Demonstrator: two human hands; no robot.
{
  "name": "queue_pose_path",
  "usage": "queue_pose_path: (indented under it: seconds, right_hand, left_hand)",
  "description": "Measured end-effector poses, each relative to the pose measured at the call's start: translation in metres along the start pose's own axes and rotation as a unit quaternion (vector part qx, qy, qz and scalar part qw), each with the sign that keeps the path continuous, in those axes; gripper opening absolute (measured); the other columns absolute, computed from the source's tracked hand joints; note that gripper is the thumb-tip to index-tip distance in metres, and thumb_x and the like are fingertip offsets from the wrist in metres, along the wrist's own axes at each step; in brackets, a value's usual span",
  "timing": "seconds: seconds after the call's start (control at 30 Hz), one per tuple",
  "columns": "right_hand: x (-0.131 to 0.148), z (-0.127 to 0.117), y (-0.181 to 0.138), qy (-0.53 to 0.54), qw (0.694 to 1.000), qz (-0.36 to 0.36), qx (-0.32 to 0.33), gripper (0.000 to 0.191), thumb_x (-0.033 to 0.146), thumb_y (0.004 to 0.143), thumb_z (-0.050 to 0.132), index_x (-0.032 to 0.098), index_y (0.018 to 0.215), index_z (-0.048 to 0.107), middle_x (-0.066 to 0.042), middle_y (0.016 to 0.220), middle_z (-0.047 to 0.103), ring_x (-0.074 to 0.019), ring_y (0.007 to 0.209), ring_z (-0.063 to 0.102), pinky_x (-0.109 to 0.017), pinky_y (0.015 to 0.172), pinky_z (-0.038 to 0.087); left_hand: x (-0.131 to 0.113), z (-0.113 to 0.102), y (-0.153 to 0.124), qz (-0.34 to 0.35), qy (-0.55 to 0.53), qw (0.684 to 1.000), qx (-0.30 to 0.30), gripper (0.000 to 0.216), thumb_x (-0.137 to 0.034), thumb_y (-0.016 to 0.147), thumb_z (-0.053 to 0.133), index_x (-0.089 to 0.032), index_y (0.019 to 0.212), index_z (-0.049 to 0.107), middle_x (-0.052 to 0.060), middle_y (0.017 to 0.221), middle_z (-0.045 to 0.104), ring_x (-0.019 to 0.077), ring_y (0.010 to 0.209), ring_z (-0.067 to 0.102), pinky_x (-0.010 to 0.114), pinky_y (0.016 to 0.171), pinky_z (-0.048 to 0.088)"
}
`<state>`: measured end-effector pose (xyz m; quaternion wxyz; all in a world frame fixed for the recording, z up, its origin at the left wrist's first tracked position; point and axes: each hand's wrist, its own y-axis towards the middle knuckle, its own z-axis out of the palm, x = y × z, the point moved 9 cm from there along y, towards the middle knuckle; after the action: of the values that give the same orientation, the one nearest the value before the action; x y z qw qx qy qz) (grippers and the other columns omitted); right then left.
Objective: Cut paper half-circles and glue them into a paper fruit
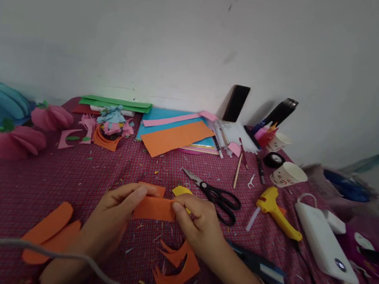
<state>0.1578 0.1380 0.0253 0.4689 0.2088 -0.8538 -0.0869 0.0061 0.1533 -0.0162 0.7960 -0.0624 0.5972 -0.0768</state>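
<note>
Between my two hands a small rectangle of orange paper [155, 209] is stretched out level over the table. My left hand [121, 205] pinches its left end, thumb on top. At the right end, my right hand [196, 215] grips it between thumb and bent fingers. Just behind it lie another orange paper piece [156, 189] and a yellow paper scrap [181, 191], both partly hidden. Orange offcuts [178, 272] with curved cut edges lie below my right hand. Rounded orange paper shapes [49, 230] rest beside my left forearm. Black-handled scissors [217, 195] lie half open behind my right hand.
A yellow glue gun [277, 211], a white power bank [326, 243] and paper cups [288, 175] stand or lie right. Paper pumpkins [15, 141] sit left. Behind are coloured sheets [177, 138] and a phone [236, 104] against the wall. A grey cable [50, 249] crosses the foreground.
</note>
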Motion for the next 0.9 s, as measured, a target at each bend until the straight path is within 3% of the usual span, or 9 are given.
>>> queue_pose_path:
  seconds: [0.2,0.37,0.47,0.57,0.73,0.9]
  right_hand:
    - [0.002,-0.004,0.001,-0.003,1.000,-0.008,-0.008,0.025,0.021,0.093,0.044,0.018,0.077,0.063,0.000,0.066,0.061,-0.0127,0.060,0.055,-0.025,0.058,0.039]
    - [0.001,-0.007,0.000,0.017,1.000,0.011,-0.015,0.025,0.021,0.093,0.044,0.019,0.079,0.064,0.001,0.067,0.060,-0.0125,0.062,0.054,-0.025,0.059,0.040]
    - [-0.002,-0.007,-0.001,0.049,0.998,0.026,-0.027,0.019,0.021,0.091,0.049,0.018,0.099,0.065,0.000,0.073,0.061,-0.0129,0.066,0.056,-0.024,0.060,0.043]
    - [-0.004,-0.007,-0.002,0.051,0.997,0.029,-0.042,0.031,0.019,0.088,0.052,0.017,0.118,0.060,0.000,0.075,0.062,-0.0129,0.066,0.057,-0.024,0.060,0.045]
    - [-0.003,-0.007,-0.001,0.030,0.998,0.012,-0.045,0.023,0.017,0.089,0.051,0.019,0.104,0.068,-0.005,0.088,0.071,-0.0154,0.080,0.065,-0.029,0.073,0.051]
    - [-0.002,-0.007,0.000,0.016,0.999,-0.002,-0.052,0.022,0.015,0.089,0.052,0.020,0.101,0.069,-0.005,0.091,0.074,-0.0167,0.084,0.068,-0.031,0.078,0.053]
  left_hand:
    - [0.007,-0.001,0.003,-0.025,0.002,1.000,0.010,0.018,-0.037,0.074,0.071,-0.023,0.082,0.076,0.003,0.079,0.073,0.0194,0.082,0.065,0.028,0.076,0.048]
    - [-0.010,0.001,0.001,0.045,0.149,0.987,0.040,0.014,-0.035,0.071,0.071,-0.021,0.069,0.075,0.002,0.064,0.066,0.0172,0.061,0.057,0.025,0.058,0.047]
    - [-0.017,-0.005,-0.001,0.066,0.184,0.981,0.014,0.017,-0.037,0.071,0.070,-0.021,0.066,0.073,0.001,0.062,0.064,0.0162,0.058,0.054,0.024,0.052,0.044]
    - [-0.013,-0.006,0.000,0.052,0.189,0.980,0.015,0.020,-0.040,0.071,0.069,-0.021,0.067,0.073,0.001,0.062,0.064,0.0157,0.058,0.054,0.023,0.051,0.043]
    - [-0.010,-0.002,0.000,0.041,0.194,0.980,0.033,0.020,-0.040,0.071,0.068,-0.021,0.064,0.071,0.001,0.061,0.063,0.0148,0.056,0.053,0.021,0.051,0.041]
    - [-0.013,-0.005,-0.003,0.051,0.211,0.976,0.005,0.022,-0.039,0.071,0.068,-0.020,0.060,0.067,0.001,0.061,0.060,0.0150,0.057,0.051,0.022,0.051,0.041]
